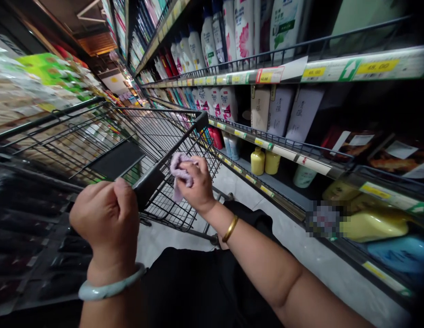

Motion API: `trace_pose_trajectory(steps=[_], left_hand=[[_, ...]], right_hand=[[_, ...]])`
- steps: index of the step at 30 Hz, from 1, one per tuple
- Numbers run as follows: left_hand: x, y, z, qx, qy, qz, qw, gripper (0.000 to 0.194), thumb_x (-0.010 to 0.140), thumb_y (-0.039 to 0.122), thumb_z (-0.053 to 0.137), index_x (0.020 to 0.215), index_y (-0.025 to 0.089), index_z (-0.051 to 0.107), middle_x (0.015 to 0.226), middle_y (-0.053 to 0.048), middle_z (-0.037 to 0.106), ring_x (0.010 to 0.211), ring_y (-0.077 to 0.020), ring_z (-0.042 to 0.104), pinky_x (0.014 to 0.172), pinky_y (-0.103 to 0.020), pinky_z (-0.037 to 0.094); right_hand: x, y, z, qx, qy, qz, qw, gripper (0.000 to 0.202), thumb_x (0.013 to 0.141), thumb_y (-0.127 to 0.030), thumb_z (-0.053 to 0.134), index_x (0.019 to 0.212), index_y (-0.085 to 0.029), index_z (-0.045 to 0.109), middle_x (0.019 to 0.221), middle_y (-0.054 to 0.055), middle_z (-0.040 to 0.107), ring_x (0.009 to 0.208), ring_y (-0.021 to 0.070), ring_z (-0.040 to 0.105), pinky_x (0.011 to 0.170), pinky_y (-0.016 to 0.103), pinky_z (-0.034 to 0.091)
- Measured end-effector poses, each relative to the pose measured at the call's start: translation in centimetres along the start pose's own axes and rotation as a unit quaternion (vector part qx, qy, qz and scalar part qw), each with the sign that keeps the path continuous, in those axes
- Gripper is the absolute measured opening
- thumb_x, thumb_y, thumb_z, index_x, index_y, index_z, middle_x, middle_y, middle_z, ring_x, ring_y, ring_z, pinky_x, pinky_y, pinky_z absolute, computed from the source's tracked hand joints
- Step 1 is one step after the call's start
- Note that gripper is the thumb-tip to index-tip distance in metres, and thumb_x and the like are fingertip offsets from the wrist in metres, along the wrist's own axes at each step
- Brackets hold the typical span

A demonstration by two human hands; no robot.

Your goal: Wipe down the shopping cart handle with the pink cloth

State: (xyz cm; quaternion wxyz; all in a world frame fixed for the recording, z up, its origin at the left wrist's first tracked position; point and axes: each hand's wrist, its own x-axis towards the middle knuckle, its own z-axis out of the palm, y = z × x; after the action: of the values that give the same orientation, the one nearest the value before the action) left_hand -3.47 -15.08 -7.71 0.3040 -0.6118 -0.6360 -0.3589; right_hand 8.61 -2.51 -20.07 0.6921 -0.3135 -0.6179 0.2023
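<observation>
My left hand (104, 214) is closed in a fist at the near end of the shopping cart's dark handle (148, 184), wrapped round the bar. A pale green bangle (111, 288) circles that wrist. My right hand (199, 184) grips a bunched lilac cloth (180, 169), part of which hangs below the fingers. This hand is just right of the handle, and I cannot tell whether the cloth touches the bar. On the right wrist sits a gold bracelet (230, 228). The wire shopping cart (157, 119) stands ahead of me; its basket shows bare wire and a dark flap (118, 155).
Shelves along the right hold shampoo bottles (244, 29), boxes (280, 109) and yellow bottles (257, 161), with price strips (365, 66) on their edges. Stacked packaged goods (44, 82) line the left. Pale floor tiles (239, 182) show between cart and shelf.
</observation>
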Motion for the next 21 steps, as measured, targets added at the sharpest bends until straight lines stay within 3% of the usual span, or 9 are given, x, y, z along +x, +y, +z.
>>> trace_pose_trajectory(steps=[1,4,6,10,12,14,16,18,21], left_hand=[[0.2,0.5,-0.2,0.007,-0.021,-0.011,1.000,0.050,0.101,0.039,0.046,0.056,0.025,0.029,0.058,-0.001,0.034,0.058,-0.0183,0.033,0.064,-0.038,0.022],[0.7,1.6,-0.2,0.036,-0.098,-0.037,0.994,0.039,0.100,0.046,0.051,0.068,0.025,0.054,0.064,-0.003,0.050,0.064,-0.0209,0.044,0.064,-0.036,0.023],[0.8,2.0,0.4,0.056,-0.099,-0.040,0.993,0.040,0.100,0.050,0.052,0.070,0.024,0.059,0.062,-0.002,0.050,0.064,-0.0201,0.043,0.062,-0.035,0.021],[0.6,2.2,1.7,0.060,-0.020,-0.039,0.997,0.056,0.102,0.046,0.050,0.055,0.024,0.031,0.054,0.001,0.026,0.054,-0.0164,0.027,0.061,-0.037,0.014],[0.4,2.2,1.8,0.050,-0.010,-0.037,0.998,0.056,0.103,0.043,0.049,0.055,0.024,0.028,0.054,0.002,0.024,0.053,-0.0165,0.026,0.062,-0.038,0.014],[0.2,2.0,1.7,0.045,-0.017,-0.037,0.998,0.057,0.104,0.043,0.049,0.055,0.024,0.027,0.054,0.002,0.024,0.054,-0.0163,0.026,0.062,-0.038,0.015],[-0.1,1.9,1.4,0.043,-0.016,-0.037,0.998,0.057,0.104,0.043,0.049,0.056,0.023,0.026,0.055,0.002,0.024,0.054,-0.0154,0.027,0.062,-0.037,0.016],[-0.3,1.6,1.3,0.042,-0.002,-0.031,0.999,0.057,0.105,0.041,0.050,0.056,0.023,0.026,0.055,0.002,0.024,0.054,-0.0146,0.026,0.062,-0.036,0.016],[-0.6,1.2,1.2,0.037,0.031,-0.015,0.999,0.057,0.104,0.037,0.052,0.055,0.023,0.027,0.054,0.003,0.023,0.054,-0.0138,0.026,0.062,-0.037,0.016]], right_hand=[[0.2,0.7,0.1,0.006,0.012,0.019,1.000,0.026,0.086,-0.022,0.077,0.112,-0.025,0.072,0.125,0.010,0.061,0.113,0.0217,0.065,0.104,0.036,0.057],[1.0,2.5,0.4,0.018,0.090,0.141,0.986,0.027,0.088,-0.020,0.072,0.114,-0.023,0.068,0.118,0.009,0.062,0.107,0.0213,0.066,0.104,0.040,0.058],[1.0,1.9,0.5,0.026,0.113,0.167,0.979,0.025,0.088,-0.020,0.069,0.114,-0.022,0.067,0.117,0.009,0.062,0.105,0.0213,0.066,0.103,0.042,0.059],[0.0,-2.1,0.0,0.053,0.025,0.031,0.998,0.023,0.088,-0.020,0.072,0.109,-0.026,0.068,0.122,0.010,0.060,0.111,0.0222,0.067,0.102,0.038,0.059],[0.0,-2.2,-0.3,0.052,-0.011,-0.009,0.999,0.025,0.086,-0.019,0.074,0.109,-0.028,0.069,0.123,0.009,0.059,0.115,0.0231,0.066,0.104,0.039,0.059],[0.5,-0.6,-0.5,0.041,0.025,0.021,0.999,0.025,0.085,-0.018,0.073,0.107,-0.027,0.068,0.123,0.009,0.059,0.114,0.0238,0.065,0.105,0.042,0.059],[1.0,1.3,-0.4,0.024,0.102,0.094,0.990,0.024,0.086,-0.018,0.070,0.109,-0.025,0.068,0.120,0.010,0.059,0.109,0.0240,0.065,0.105,0.046,0.058],[1.1,1.5,-0.3,0.017,0.132,0.115,0.984,0.023,0.088,-0.019,0.068,0.110,-0.024,0.067,0.119,0.011,0.059,0.107,0.0241,0.065,0.105,0.048,0.058],[0.6,-1.4,-0.6,0.035,0.047,-0.017,0.998,0.023,0.089,-0.023,0.070,0.112,-0.027,0.068,0.125,0.010,0.059,0.115,0.0246,0.064,0.106,0.044,0.058]])
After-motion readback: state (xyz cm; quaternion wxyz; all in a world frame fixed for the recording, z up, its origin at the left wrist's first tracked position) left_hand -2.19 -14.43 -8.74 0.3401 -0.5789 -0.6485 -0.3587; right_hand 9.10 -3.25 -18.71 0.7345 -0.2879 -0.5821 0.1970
